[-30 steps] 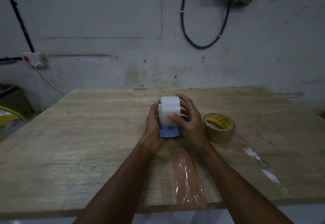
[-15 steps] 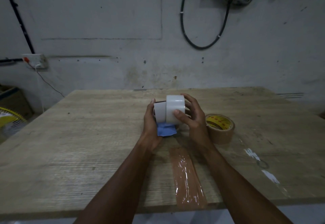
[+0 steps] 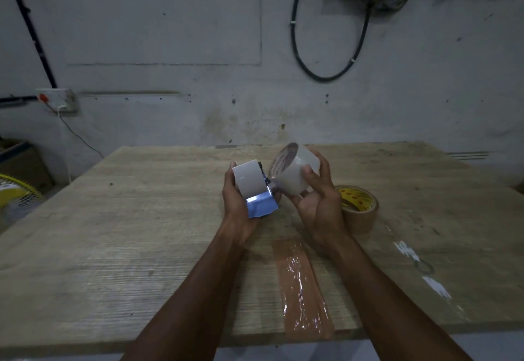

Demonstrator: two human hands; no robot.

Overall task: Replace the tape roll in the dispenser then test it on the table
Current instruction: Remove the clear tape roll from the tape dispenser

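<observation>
1. Two hands are seen at the centre of the frame, both raised a little above the wooden table (image 3: 141, 233).
2. The left hand (image 3: 236, 204) is closed around the tape dispenser (image 3: 253, 187) — its white curved body faces up and its blue plate points toward the lower frame.
3. The right hand (image 3: 319, 207) is wrapped around a white tape roll (image 3: 296, 173), just to the right of the dispenser; whether the two touch cannot be told.
4. The roll is tilted, so that its printed core opens toward the upper left, and its axis is judged to run at a slant toward the dispenser.
5. Which step is in hand — taking this roll off or fitting it — cannot be settled from this view.
6. A brown tape roll (image 3: 357, 207) lies flat on the table just right of the right wrist, partly hidden by it.
7. A strip of brown tape (image 3: 303, 289) is stuck to the table between the forearms, reaching the near edge.
8. Open tabletop is left to the left and beyond the hands, so room for a test pull is judged ample there.
</observation>
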